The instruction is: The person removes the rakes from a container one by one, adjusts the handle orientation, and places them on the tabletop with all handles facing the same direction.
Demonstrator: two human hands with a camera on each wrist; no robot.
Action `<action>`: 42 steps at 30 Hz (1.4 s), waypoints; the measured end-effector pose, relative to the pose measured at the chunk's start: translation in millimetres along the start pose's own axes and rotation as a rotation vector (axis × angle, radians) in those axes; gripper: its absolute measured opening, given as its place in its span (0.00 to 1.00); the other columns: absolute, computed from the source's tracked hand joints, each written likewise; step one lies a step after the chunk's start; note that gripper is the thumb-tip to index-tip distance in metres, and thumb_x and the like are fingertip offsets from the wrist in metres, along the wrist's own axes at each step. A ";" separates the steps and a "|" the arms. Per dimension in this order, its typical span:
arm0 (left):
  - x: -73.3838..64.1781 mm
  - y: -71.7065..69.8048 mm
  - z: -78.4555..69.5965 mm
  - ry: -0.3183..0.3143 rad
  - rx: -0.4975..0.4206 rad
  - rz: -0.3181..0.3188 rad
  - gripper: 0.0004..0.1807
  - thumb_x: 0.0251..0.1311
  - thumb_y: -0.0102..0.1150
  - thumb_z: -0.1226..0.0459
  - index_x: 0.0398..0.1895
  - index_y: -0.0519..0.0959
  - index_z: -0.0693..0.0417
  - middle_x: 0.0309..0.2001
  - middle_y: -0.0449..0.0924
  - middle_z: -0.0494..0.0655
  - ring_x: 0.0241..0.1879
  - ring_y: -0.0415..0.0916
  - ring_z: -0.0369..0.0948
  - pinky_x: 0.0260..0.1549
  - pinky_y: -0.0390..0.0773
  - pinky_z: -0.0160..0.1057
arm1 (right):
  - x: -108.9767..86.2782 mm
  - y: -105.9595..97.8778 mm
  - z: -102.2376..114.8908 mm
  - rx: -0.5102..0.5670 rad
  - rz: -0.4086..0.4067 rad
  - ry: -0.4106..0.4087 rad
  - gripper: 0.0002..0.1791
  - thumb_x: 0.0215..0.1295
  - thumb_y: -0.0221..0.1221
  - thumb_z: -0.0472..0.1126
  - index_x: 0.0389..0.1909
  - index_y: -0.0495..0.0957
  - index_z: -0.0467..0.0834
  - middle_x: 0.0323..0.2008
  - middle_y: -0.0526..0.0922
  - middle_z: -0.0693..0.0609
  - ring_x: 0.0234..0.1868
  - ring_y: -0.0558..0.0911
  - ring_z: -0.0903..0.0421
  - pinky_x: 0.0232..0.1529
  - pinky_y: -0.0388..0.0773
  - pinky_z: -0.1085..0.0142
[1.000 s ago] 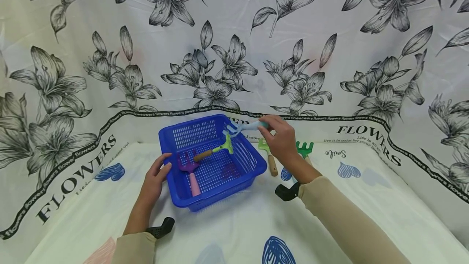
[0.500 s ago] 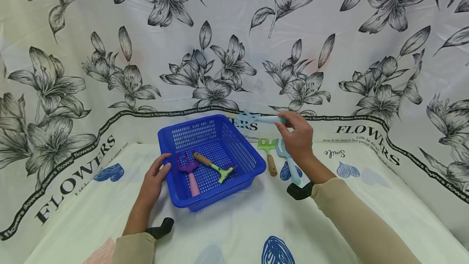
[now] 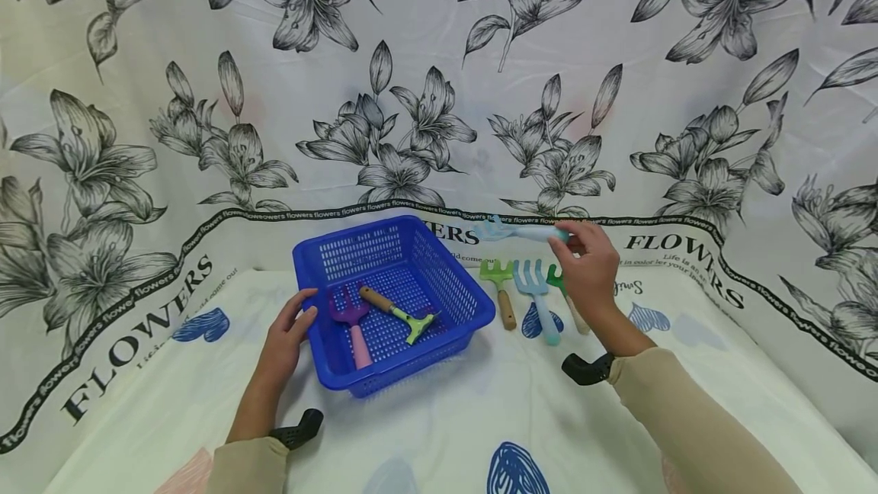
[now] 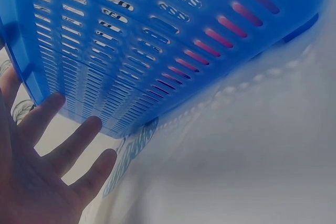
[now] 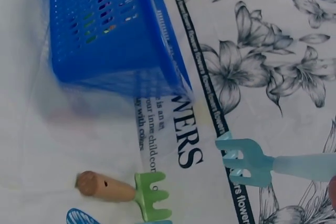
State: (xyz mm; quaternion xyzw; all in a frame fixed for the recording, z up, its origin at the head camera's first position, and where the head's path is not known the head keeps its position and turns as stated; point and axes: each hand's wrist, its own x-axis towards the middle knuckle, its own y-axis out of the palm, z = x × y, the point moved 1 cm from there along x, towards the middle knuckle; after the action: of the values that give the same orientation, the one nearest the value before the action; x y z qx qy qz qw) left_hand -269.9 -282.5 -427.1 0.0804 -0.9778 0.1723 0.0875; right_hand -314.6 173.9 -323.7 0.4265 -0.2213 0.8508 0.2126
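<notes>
My right hand [image 3: 591,261] pinches the handle end of a light blue toy hand rake [image 3: 521,232], raised above the far side of the cloth with its tines pointing left. The rake's tines [image 5: 244,162] also show in the right wrist view. My left hand [image 3: 283,334] rests on the left rim of a blue plastic basket [image 3: 411,360], and its spread fingers [image 4: 73,142] lie along the outer wall in the left wrist view. Inside the basket lie a purple fork [image 3: 353,322] with a pink handle and a lime green rake [image 3: 398,312] with a wooden handle.
Right of the basket lie a light green rake [image 3: 504,292] with a wooden handle, a light blue fork [image 3: 538,299] and a dark green rake [image 3: 557,280], partly behind my right hand. A flower-printed cloth [image 3: 439,433] covers the table and rises behind as a backdrop.
My right hand has carried the light blue rake right, from over the basket to above the other tools. The lime green rake came away from it and dropped into the basket. My left hand stayed put.
</notes>
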 end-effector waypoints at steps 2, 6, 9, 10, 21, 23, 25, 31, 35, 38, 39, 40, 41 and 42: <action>0.0 -0.2 1.4 -0.002 0.002 -0.001 0.34 0.71 0.42 0.42 0.74 0.57 0.45 0.77 0.45 0.51 0.72 0.50 0.60 0.62 0.60 0.63 | -1.4 -3.9 -3.5 -0.006 -0.011 0.010 0.14 0.59 0.67 0.33 0.46 0.83 0.36 0.42 0.80 0.44 0.35 0.80 0.56 0.37 0.72 0.80; 0.3 -1.1 2.2 0.005 0.004 -0.003 0.34 0.70 0.42 0.41 0.74 0.57 0.45 0.77 0.46 0.53 0.71 0.50 0.60 0.61 0.60 0.64 | -6.0 -10.6 -11.4 -0.032 -0.035 0.036 0.13 0.59 0.67 0.33 0.46 0.83 0.37 0.42 0.80 0.45 0.34 0.79 0.61 0.37 0.72 0.81; 0.7 -1.3 2.1 0.010 0.004 -0.001 0.35 0.70 0.42 0.41 0.74 0.57 0.46 0.77 0.45 0.52 0.72 0.49 0.60 0.61 0.60 0.64 | -9.8 -15.2 -16.5 -0.049 -0.044 0.065 0.13 0.59 0.67 0.33 0.46 0.83 0.37 0.42 0.81 0.46 0.34 0.78 0.65 0.36 0.72 0.81; 0.8 -1.2 2.1 0.010 0.003 -0.001 0.35 0.70 0.42 0.41 0.74 0.57 0.46 0.77 0.45 0.52 0.72 0.49 0.60 0.61 0.60 0.64 | -11.3 -16.7 -18.1 -0.056 -0.043 0.079 0.13 0.60 0.67 0.34 0.46 0.83 0.38 0.42 0.81 0.46 0.34 0.78 0.67 0.36 0.72 0.82; 0.3 0.9 -3.4 0.010 -0.022 0.013 0.32 0.72 0.42 0.45 0.74 0.57 0.46 0.77 0.45 0.52 0.72 0.48 0.59 0.63 0.59 0.63 | -28.1 -38.5 -35.9 -0.122 -0.058 0.177 0.13 0.61 0.67 0.38 0.46 0.83 0.40 0.42 0.83 0.48 0.34 0.75 0.74 0.32 0.70 0.81; -0.9 1.6 -7.3 0.000 -0.027 0.017 0.31 0.73 0.43 0.47 0.75 0.57 0.46 0.77 0.44 0.52 0.72 0.47 0.59 0.63 0.59 0.63 | -30.0 -41.7 -38.5 -0.125 -0.062 0.178 0.14 0.61 0.67 0.38 0.46 0.83 0.39 0.41 0.83 0.47 0.34 0.75 0.74 0.33 0.70 0.82; -3.2 1.9 -12.4 -0.012 -0.027 0.018 0.31 0.73 0.42 0.48 0.75 0.57 0.48 0.77 0.44 0.53 0.72 0.47 0.59 0.63 0.58 0.63 | -31.9 -44.4 -40.3 -0.133 -0.059 0.182 0.14 0.61 0.67 0.38 0.47 0.83 0.39 0.41 0.83 0.47 0.34 0.75 0.74 0.33 0.70 0.82; -5.6 1.7 -14.3 -0.023 -0.021 0.014 0.30 0.74 0.42 0.48 0.74 0.57 0.48 0.77 0.44 0.54 0.72 0.47 0.60 0.63 0.59 0.62 | -36.7 -55.5 -44.4 -0.141 -0.058 0.195 0.13 0.61 0.66 0.37 0.47 0.83 0.38 0.39 0.84 0.46 0.32 0.75 0.77 0.31 0.69 0.83; -0.8 1.0 -2.9 -0.019 -0.011 0.005 0.31 0.72 0.42 0.45 0.74 0.57 0.44 0.77 0.44 0.50 0.73 0.48 0.58 0.63 0.59 0.62 | -36.9 -64.9 -45.6 -0.142 -0.060 0.192 0.13 0.61 0.66 0.36 0.46 0.83 0.37 0.37 0.82 0.45 0.31 0.75 0.77 0.30 0.70 0.83; 1.9 0.5 2.0 -0.013 -0.009 0.001 0.32 0.72 0.42 0.45 0.75 0.57 0.44 0.77 0.44 0.50 0.73 0.47 0.58 0.63 0.59 0.62 | -35.8 -71.1 -46.7 -0.158 -0.065 0.194 0.12 0.61 0.66 0.36 0.45 0.83 0.37 0.36 0.80 0.45 0.31 0.75 0.77 0.29 0.69 0.83; 2.4 0.3 2.3 -0.012 -0.009 0.002 0.32 0.72 0.42 0.45 0.75 0.56 0.44 0.77 0.44 0.50 0.73 0.47 0.58 0.63 0.59 0.62 | -35.5 -72.8 -47.7 -0.168 -0.068 0.196 0.12 0.61 0.66 0.36 0.45 0.83 0.37 0.36 0.80 0.45 0.31 0.74 0.77 0.29 0.69 0.83; 2.4 0.1 2.0 -0.013 -0.008 0.002 0.32 0.72 0.42 0.45 0.75 0.56 0.44 0.77 0.44 0.50 0.73 0.47 0.59 0.63 0.59 0.62 | -35.0 -74.5 -48.6 -0.180 -0.072 0.197 0.12 0.60 0.67 0.36 0.45 0.83 0.37 0.36 0.80 0.45 0.31 0.74 0.76 0.29 0.68 0.82; 2.0 0.1 0.6 -0.016 -0.009 0.004 0.31 0.73 0.42 0.46 0.75 0.56 0.45 0.77 0.44 0.51 0.73 0.47 0.59 0.63 0.59 0.63 | -34.7 -76.0 -49.2 -0.190 -0.076 0.199 0.12 0.60 0.67 0.36 0.44 0.83 0.37 0.35 0.80 0.46 0.31 0.74 0.76 0.30 0.68 0.82; 0.4 0.1 -3.0 -0.020 -0.008 0.005 0.31 0.73 0.42 0.46 0.75 0.56 0.45 0.77 0.43 0.51 0.73 0.47 0.59 0.63 0.58 0.63 | -34.4 -77.4 -50.1 -0.199 -0.080 0.200 0.12 0.60 0.67 0.36 0.44 0.83 0.37 0.35 0.80 0.46 0.31 0.73 0.75 0.30 0.68 0.82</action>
State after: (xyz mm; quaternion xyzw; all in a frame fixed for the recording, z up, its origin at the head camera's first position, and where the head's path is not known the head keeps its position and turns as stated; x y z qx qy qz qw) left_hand -269.9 -281.4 -424.3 0.0792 -0.9795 0.1679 0.0776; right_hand -284.8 258.7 -363.8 0.3248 -0.2650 0.8538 0.3086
